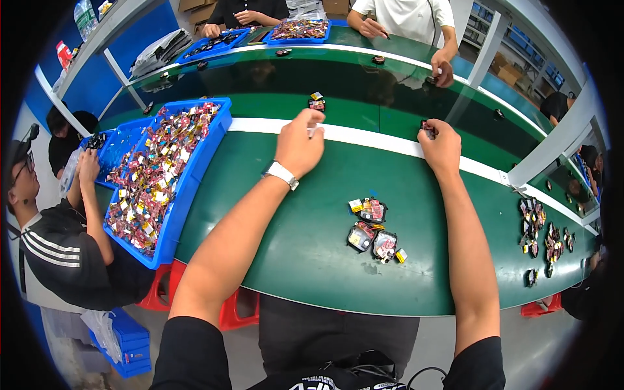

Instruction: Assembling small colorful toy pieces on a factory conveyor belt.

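My left hand (299, 144) reaches out over the green table (305, 260), fingers closed around a small pale item near the white stripe; a watch sits on that wrist. My right hand (441, 148) is further right at the same stripe, pinching a small dark packet (427, 128). A small packet (316, 102) lies on the dark belt just beyond my left hand. Three small dark packets with red and yellow labels (372, 229) lie on the table between my forearms.
A blue bin (188, 188) full of several small packets stands at the left, with a seated person beside it. More packets (539, 237) lie at the right. Other people work across the belt, with blue trays (299, 32) at the far side.
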`<state>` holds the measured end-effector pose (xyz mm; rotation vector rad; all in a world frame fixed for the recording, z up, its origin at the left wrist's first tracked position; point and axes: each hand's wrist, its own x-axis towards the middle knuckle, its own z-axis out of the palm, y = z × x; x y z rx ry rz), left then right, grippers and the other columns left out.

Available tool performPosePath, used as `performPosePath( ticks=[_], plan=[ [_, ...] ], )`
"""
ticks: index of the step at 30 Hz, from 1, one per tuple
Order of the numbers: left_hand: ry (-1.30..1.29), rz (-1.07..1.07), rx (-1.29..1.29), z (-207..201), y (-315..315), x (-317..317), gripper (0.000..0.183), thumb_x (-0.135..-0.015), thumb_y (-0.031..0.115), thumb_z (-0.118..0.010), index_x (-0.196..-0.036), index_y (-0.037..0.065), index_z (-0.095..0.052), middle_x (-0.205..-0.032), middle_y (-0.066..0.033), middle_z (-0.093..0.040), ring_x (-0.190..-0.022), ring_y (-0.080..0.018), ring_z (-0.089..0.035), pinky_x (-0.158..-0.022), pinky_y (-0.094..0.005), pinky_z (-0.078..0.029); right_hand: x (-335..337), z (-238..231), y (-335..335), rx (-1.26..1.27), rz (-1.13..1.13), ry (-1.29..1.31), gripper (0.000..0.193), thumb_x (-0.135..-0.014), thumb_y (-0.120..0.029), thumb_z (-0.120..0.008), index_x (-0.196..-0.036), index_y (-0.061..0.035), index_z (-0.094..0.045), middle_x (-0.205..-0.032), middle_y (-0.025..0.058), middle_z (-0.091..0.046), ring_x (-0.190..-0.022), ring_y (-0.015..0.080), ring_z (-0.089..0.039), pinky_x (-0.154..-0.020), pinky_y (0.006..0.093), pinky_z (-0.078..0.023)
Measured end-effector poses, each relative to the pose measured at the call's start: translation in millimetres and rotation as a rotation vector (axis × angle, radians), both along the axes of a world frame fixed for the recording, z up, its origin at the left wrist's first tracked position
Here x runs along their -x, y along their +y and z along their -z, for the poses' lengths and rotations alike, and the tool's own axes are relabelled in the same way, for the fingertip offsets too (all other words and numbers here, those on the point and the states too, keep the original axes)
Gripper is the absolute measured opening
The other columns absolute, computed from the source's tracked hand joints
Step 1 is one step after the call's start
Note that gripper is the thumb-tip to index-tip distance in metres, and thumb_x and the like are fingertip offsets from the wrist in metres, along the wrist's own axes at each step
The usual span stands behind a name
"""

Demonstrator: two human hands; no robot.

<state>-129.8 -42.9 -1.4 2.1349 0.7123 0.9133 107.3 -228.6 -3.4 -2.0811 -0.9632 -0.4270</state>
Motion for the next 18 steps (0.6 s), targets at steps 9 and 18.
performPosePath(
  ticks=[9,18],
  plan=[
    [0.176,-0.150,-0.268,15.6,22.6,-13.1,0.036,-0.085,0.023,-0.069,-0.112,0.000,-0.064,-0.107,-0.0180,-0.067,-0.105,-0.0325,-0.062,-0.091,-0.0433,-0.049,49.3,-1.8,-9.3,-0.099,-0.104,-0.213,0.031,-0.080,-0.012,-0.072,-0.108,-0.0008,-0.066,-0.119,0.0166,-0.061,-0.113,0.0344,-0.056,-0.098,0.0417,-0.046],
    [0.595,-0.433,-0.248,-7.4,25.1,-67.1,0.064,-0.079,0.062,-0.066,-0.109,0.005,-0.065,-0.115,-0.0215,-0.064,-0.105,-0.0347,-0.064,-0.089,-0.0455,-0.051,84.5,-17.1,-44.7,-0.144,-0.310,-0.082,0.019,-0.080,-0.006,-0.069,-0.099,-0.0026,-0.068,-0.106,0.0113,-0.065,-0.103,0.0306,-0.061,-0.089,0.0395,-0.050]
  ],
)
